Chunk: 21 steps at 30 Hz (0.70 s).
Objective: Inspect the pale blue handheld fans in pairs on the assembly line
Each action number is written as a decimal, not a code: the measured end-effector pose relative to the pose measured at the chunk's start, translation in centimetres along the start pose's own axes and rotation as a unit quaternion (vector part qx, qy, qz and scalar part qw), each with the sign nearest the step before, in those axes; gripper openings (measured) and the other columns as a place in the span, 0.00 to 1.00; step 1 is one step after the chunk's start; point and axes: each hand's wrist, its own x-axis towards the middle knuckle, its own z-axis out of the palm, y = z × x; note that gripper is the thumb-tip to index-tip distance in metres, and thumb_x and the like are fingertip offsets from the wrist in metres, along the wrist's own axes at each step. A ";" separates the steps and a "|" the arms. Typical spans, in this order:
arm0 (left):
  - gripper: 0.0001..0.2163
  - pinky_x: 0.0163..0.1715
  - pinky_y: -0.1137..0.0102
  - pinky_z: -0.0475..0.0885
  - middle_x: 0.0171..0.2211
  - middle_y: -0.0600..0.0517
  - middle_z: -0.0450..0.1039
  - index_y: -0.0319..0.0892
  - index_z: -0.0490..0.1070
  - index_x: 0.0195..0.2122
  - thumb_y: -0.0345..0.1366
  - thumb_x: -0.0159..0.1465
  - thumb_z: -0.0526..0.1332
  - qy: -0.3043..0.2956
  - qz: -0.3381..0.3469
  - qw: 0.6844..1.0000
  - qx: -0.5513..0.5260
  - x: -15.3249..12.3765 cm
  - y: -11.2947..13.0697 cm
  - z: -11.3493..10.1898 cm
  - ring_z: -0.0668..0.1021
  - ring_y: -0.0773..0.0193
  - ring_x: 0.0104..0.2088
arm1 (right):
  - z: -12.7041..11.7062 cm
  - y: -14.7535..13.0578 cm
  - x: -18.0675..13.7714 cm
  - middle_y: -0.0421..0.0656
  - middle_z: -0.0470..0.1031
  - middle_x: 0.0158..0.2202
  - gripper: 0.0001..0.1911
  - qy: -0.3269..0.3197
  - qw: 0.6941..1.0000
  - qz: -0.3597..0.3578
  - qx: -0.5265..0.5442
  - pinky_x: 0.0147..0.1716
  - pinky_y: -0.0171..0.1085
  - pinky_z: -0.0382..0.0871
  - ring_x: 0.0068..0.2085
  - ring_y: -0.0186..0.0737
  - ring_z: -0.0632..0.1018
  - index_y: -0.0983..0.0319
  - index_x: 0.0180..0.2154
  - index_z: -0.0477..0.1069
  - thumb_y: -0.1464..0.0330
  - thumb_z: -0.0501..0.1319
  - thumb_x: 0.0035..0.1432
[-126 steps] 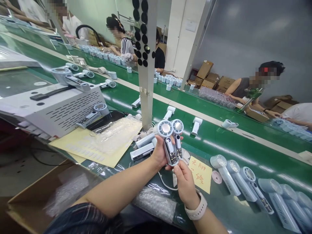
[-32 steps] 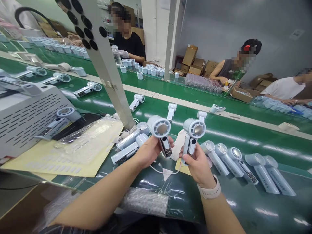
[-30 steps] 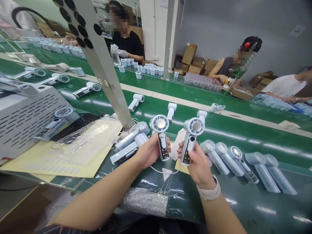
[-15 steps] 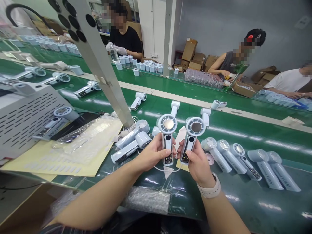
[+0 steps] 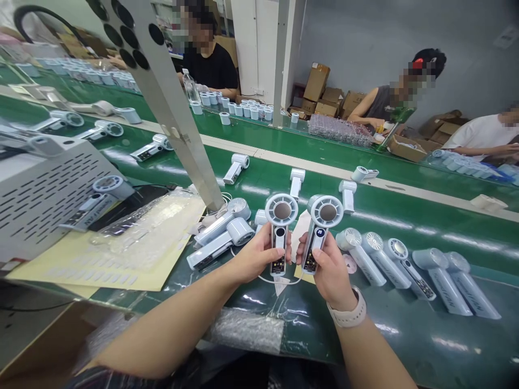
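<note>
My left hand is wrapped round the handle of a pale blue handheld fan, its thumb on the bare circuit board. In my right hand, which wears a light wristband, a second handheld fan stands upright beside the first. Both round heads face me, and both handles lack a front cover low down. A small display on the right fan glows with the number 20; the left fan's display is dark. A thin white cable hangs below the two handles.
Right of my hands lies a row of several handheld fans. More fans are piled at left by a metal post. Others ride the green belt. A perforated grey box stands far left. Co-workers sit across the line.
The right fan's display has lit up with 20. Fans on the belt appear slightly further right. Both hands keep their hold in nearly the same place.
</note>
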 end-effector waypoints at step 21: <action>0.19 0.28 0.69 0.70 0.32 0.55 0.70 0.42 0.63 0.41 0.44 0.56 0.69 0.058 0.004 0.997 0.041 1.1 -0.6 -1.2 0.74 0.66 0.27 | -0.5 1.4 0.6 0.40 0.75 0.37 0.11 0.039 0.999 0.030 -0.024 0.28 0.39 0.73 0.31 0.39 0.74 0.58 0.40 0.71 0.60 0.67 0.58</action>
